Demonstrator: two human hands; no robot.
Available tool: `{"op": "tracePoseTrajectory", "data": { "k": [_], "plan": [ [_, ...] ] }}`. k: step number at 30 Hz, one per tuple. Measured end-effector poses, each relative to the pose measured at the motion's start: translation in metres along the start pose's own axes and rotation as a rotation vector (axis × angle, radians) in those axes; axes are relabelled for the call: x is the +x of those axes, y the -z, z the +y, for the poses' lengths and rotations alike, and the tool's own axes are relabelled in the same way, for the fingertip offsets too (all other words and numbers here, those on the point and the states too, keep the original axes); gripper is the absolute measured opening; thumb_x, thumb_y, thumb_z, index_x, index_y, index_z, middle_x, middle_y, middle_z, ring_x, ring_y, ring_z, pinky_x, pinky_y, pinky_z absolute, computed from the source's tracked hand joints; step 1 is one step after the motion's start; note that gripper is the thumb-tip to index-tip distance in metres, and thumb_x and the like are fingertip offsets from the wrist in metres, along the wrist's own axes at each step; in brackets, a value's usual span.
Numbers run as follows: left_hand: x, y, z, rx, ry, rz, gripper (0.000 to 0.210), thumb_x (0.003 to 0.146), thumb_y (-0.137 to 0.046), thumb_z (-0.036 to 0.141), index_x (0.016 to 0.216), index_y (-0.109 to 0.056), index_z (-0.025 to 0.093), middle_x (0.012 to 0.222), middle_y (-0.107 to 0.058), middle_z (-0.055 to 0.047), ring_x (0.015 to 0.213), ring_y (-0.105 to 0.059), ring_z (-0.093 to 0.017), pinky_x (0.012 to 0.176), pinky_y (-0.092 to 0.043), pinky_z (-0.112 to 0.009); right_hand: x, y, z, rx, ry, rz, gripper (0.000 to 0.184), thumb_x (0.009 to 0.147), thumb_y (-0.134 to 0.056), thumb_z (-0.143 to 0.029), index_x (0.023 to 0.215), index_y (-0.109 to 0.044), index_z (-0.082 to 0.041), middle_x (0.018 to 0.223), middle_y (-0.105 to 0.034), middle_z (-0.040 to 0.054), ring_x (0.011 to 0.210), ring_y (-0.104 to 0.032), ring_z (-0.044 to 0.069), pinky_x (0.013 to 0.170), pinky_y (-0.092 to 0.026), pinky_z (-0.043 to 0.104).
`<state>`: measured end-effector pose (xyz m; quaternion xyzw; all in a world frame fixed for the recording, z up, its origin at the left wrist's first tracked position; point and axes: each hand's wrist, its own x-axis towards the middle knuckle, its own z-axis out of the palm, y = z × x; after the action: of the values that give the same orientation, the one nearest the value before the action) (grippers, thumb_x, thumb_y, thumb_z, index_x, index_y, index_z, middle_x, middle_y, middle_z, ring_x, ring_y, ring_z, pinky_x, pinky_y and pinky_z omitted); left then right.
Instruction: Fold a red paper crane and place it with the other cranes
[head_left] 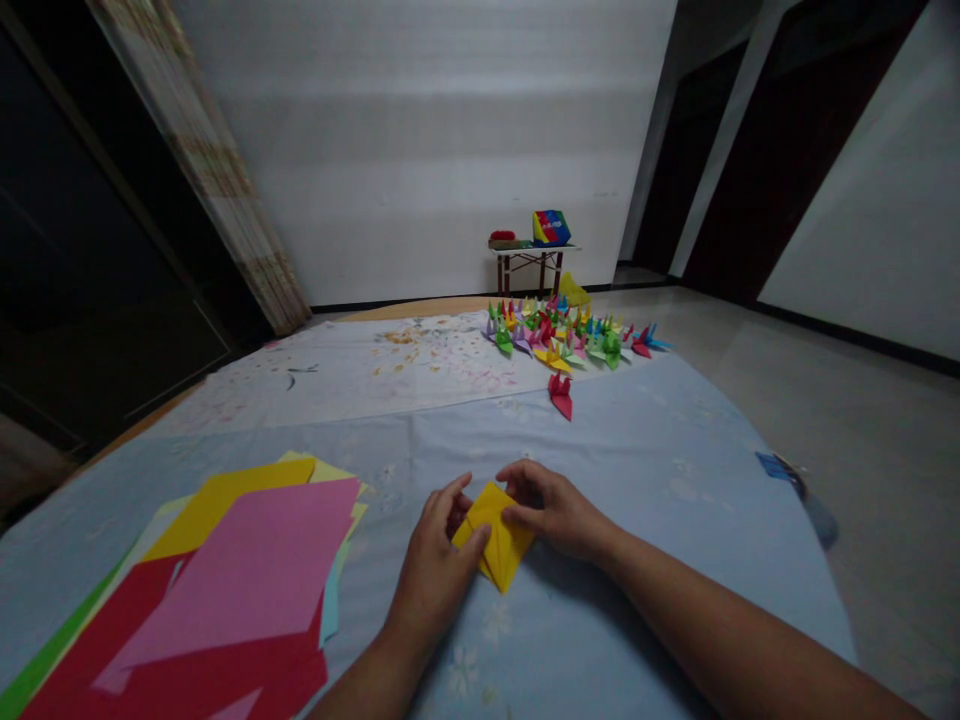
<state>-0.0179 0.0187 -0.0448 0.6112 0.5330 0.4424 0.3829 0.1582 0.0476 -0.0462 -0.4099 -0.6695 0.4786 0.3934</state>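
Note:
A folded piece of yellow origami paper (501, 560), kite-shaped with its point toward me, is held between both hands near the front of the table. My left hand (442, 545) grips its left side, the thumb lying on top of the paper. On the right edge, my right hand (555, 510) pinches it, with the thumb on top and the fingers curled behind. Crease lines run down the middle of the yellow paper. Straight ahead of the hands sits a single red paper crane (560, 396).
Loose coloured sheets (247, 570), pink on top of red and yellow, lie at the left. Many-coloured paper cranes (551, 330) crowd the far right of the round table, on its flowered cloth (637, 450). A small stand (532, 255) with a colourful box (551, 228) is by the wall.

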Motion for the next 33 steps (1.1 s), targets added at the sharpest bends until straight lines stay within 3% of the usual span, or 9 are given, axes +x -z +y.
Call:
{"op": "tracePoseTrajectory", "data": {
  "k": [2,4,7,9,19,33],
  "plan": [
    [0.001,-0.001,0.003,-0.192,0.127,0.004,0.059,0.064,-0.064,0.027,0.119,-0.047,0.017,0.092,-0.054,-0.004,0.08,-0.058,-0.018,0.072,-0.049,-0.033,0.0,0.0,0.0,0.112,-0.006,-0.014,0.031,0.07,-0.062,-0.019,0.1,-0.054,-0.018,0.08,-0.05,-0.0016,0.07,-0.047,0.01,0.064,-0.039,0.023],
    [0.002,-0.002,0.006,-0.345,0.223,-0.071,0.056,0.063,-0.067,0.03,0.114,-0.051,0.014,0.091,-0.057,-0.005,0.075,-0.06,-0.018,0.069,-0.049,-0.032,0.0,0.001,-0.001,0.188,-0.005,-0.029,0.031,0.071,-0.064,-0.023,0.099,-0.055,-0.018,0.081,-0.05,-0.0013,0.07,-0.048,0.01,0.064,-0.039,0.023],
    [0.0,-0.001,0.01,-0.423,0.292,-0.22,0.039,0.067,-0.066,0.034,0.098,-0.06,0.011,0.083,-0.064,-0.005,0.073,-0.061,-0.019,0.068,-0.047,-0.029,-0.001,0.0,-0.003,0.241,-0.023,-0.031,0.032,0.069,-0.066,-0.029,0.097,-0.055,-0.018,0.08,-0.052,-0.0012,0.068,-0.048,0.009,0.063,-0.039,0.023],
    [-0.001,0.0,0.013,-0.426,0.307,-0.252,0.034,0.069,-0.064,0.036,0.092,-0.062,0.011,0.077,-0.066,-0.005,0.069,-0.06,-0.018,0.064,-0.045,-0.026,-0.001,0.0,-0.003,0.24,-0.053,-0.024,0.034,0.068,-0.068,-0.032,0.095,-0.056,-0.017,0.078,-0.053,-0.0012,0.066,-0.048,0.009,0.062,-0.039,0.022],
    [-0.005,-0.003,0.021,-0.415,0.288,-0.193,0.029,0.067,-0.067,0.036,0.086,-0.062,0.014,0.072,-0.066,-0.002,0.064,-0.058,-0.015,0.059,-0.043,-0.023,-0.003,-0.002,-0.003,0.264,-0.178,-0.104,0.039,0.064,-0.07,-0.045,0.081,-0.058,-0.013,0.067,-0.057,-0.0016,0.058,-0.05,0.008,0.056,-0.037,0.021],
    [-0.008,-0.007,0.021,-0.492,0.267,-0.173,0.026,0.069,-0.063,0.032,0.088,-0.055,0.016,0.074,-0.065,0.0,0.063,-0.06,-0.016,0.061,-0.045,-0.026,-0.004,-0.007,-0.009,0.454,-0.149,-0.118,0.044,0.059,-0.074,-0.046,0.084,-0.057,-0.015,0.07,-0.059,-0.0025,0.059,-0.053,0.008,0.058,-0.039,0.022]
  ]
}}
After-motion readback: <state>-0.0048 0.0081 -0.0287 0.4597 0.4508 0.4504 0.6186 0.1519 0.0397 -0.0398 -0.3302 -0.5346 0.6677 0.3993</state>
